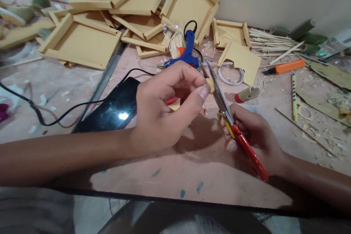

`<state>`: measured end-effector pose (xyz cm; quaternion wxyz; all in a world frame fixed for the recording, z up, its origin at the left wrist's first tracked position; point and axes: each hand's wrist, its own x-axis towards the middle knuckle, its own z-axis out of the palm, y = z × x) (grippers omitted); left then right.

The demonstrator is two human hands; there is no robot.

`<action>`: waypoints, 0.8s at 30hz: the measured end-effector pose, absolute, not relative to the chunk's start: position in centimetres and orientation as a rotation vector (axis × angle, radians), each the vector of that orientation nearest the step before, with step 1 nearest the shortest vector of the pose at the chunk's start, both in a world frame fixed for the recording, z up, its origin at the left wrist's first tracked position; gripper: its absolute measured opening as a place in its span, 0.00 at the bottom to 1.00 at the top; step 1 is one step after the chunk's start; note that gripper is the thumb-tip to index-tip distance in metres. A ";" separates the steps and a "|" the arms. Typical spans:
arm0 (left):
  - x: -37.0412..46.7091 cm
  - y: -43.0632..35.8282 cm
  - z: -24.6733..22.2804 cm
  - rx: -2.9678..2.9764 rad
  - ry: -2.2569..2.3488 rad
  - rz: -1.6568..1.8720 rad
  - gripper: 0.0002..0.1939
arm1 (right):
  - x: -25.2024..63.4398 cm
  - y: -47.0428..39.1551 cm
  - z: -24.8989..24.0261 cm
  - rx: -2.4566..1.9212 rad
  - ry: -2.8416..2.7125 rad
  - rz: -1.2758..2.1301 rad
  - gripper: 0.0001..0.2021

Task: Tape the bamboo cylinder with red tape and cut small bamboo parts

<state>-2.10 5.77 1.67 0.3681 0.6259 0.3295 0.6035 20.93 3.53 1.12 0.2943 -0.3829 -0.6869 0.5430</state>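
Observation:
Between the thumb and fingertips of my left hand point(170, 109) is a small tan piece point(210, 85), seemingly card. My right hand point(255, 135) grips a pair of scissors point(233, 120) with red and yellow handles. Their blades point up and away from me, slightly parted, right beside the small piece. Whether the blades touch it, I cannot tell. Under my left hand something red and a bit of tan material show in part. Just beyond my fingers lies a blue glue gun point(189, 51).
Cardboard trays point(82, 40) are piled along the wall. A dark glossy panel point(109, 106) lies left of my wrist. A tape roll point(231, 75), a short tube point(246, 94), an orange cutter point(287, 66), a patterned pencil point(294, 97) and thin sticks point(271, 45) lie to the right. A black cord point(65, 108) crosses the left side.

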 end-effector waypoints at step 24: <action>-2.2 6.1 1.5 1.616 0.782 1.600 0.09 | 20.9 3.8 1.9 -1.069 -1.816 1.395 0.24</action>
